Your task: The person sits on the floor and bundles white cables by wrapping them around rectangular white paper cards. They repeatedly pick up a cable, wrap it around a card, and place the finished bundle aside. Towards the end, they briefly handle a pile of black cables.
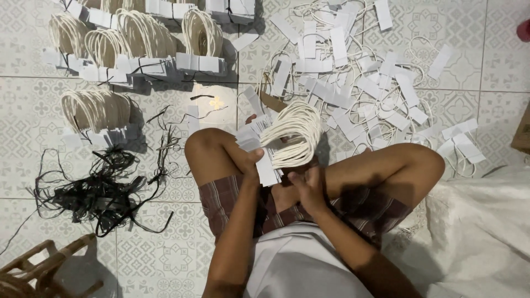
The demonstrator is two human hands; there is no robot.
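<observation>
Here, looped cream cords (295, 135), flat paper tabs (265, 165).

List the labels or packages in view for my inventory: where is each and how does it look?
Held bundle: blank white rectangular tags on cream cord loops, in left hand, above the lap.
Loose tags: white strips with cords, scattered on floor ahead.
Tied bundles: cream loops, white tags, upper left.
Cardboard box: brown, right edge.

Tied bundles (138, 38) lie far left, loose handles (364, 83) far right, strings (99, 190) left of the knee (207, 146).
</observation>
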